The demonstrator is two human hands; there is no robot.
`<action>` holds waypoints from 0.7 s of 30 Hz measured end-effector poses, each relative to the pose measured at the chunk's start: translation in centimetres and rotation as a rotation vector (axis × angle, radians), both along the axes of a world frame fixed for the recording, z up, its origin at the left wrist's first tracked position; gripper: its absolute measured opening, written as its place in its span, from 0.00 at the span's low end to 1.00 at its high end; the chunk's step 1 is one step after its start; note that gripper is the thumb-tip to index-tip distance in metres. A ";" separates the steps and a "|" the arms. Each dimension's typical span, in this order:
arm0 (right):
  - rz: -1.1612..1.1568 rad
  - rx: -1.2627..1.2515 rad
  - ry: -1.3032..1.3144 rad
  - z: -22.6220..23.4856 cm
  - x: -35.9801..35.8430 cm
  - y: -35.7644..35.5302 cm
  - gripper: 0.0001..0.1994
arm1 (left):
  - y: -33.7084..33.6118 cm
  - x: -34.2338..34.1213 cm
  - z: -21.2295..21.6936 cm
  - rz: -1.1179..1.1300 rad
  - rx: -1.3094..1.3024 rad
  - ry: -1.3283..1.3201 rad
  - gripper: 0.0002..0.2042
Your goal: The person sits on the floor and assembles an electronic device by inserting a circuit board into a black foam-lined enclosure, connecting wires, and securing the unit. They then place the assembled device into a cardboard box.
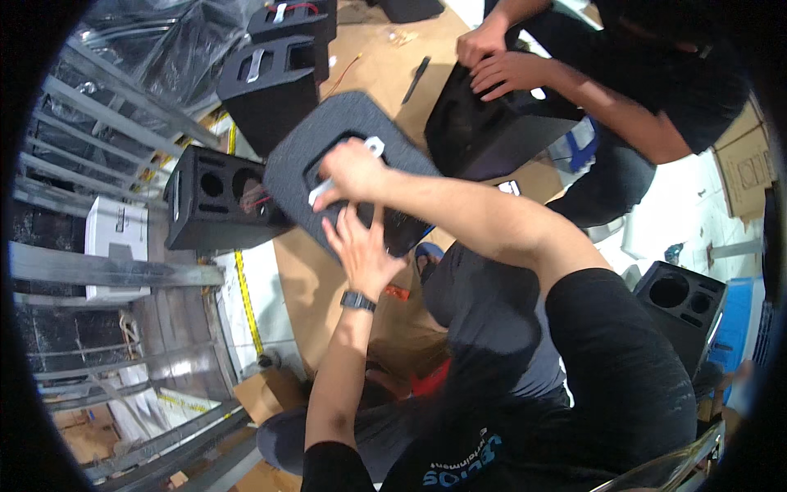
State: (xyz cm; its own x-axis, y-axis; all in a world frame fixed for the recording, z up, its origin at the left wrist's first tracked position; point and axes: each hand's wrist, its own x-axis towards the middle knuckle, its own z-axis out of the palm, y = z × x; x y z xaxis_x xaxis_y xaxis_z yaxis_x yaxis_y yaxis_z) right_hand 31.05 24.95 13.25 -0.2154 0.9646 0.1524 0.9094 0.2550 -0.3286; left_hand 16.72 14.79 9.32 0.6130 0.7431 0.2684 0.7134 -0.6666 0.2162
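Observation:
In front of me a dark grey speaker cabinet (369,115) is tilted, with a recess in its face. A white strip-like handle (374,148) crosses that recess. My right hand (354,170) reaches over from the right, its fingers curled round the handle. Lower down, my left hand (361,250), with a dark watch at the wrist, lies against the cabinet beside the recess, fingers spread. The cabinet's underside is hidden by my hands and arm.
At the upper right a co-worker's hands (500,72) rest on another black cabinet (484,135). More cabinets (270,102) stand at the left, one with round holes (193,217). Cardboard (361,41) covers the floor; a dark tool (416,79) lies there. Metal railings (106,266) run along the left.

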 end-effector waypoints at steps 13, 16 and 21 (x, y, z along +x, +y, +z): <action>-0.158 0.009 0.145 -2.1 5.3 8.5 0.22 | 8.7 5.0 1.5 -0.068 -0.064 0.093 0.58; -0.212 0.074 0.225 -0.8 5.6 9.0 0.16 | 8.2 4.8 1.2 -0.074 -0.074 0.045 0.58; -0.742 -0.032 0.166 1.4 10.5 4.3 0.38 | 8.8 4.7 0.4 -0.044 -0.031 -0.021 0.59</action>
